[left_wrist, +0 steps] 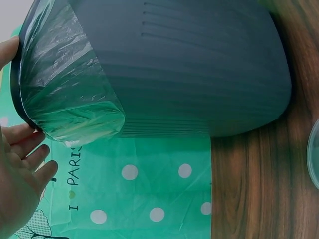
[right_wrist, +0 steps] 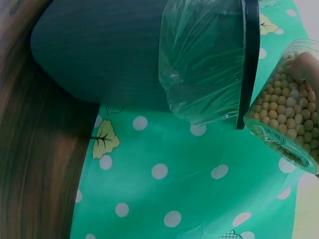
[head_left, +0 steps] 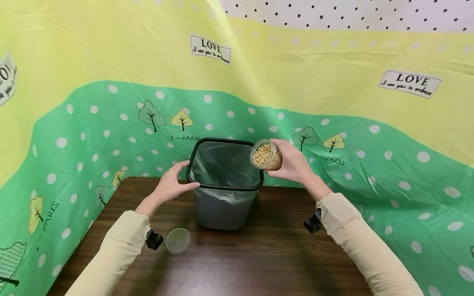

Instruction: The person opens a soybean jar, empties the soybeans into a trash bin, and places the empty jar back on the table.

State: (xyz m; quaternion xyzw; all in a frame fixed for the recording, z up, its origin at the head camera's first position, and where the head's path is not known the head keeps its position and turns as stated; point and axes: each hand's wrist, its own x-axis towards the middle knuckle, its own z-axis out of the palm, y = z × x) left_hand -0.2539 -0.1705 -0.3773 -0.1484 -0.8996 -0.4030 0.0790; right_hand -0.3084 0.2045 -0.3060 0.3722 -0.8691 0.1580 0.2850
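A grey trash can (head_left: 224,209) with a black rim (head_left: 228,188) stands upright, lined with a clear plastic bag (head_left: 233,196). My left hand (head_left: 171,183) spans the rim's left corner, its thumb and fingertips touching the rim and the palm apart from it. In my right hand (head_left: 292,162) I hold a clear jar (head_left: 267,155) of round, beige beans over the can's right edge. The jar is tilted with its open mouth toward the can, and the beans (right_wrist: 286,102) still fill most of it in the right wrist view.
A clear round lid (head_left: 178,241) lies on the dark wooden table (head_left: 259,263), in front of the can to its left. Behind and beside the table hangs a green and yellow printed cloth (head_left: 122,98). Dark devices are strapped at both wrists.
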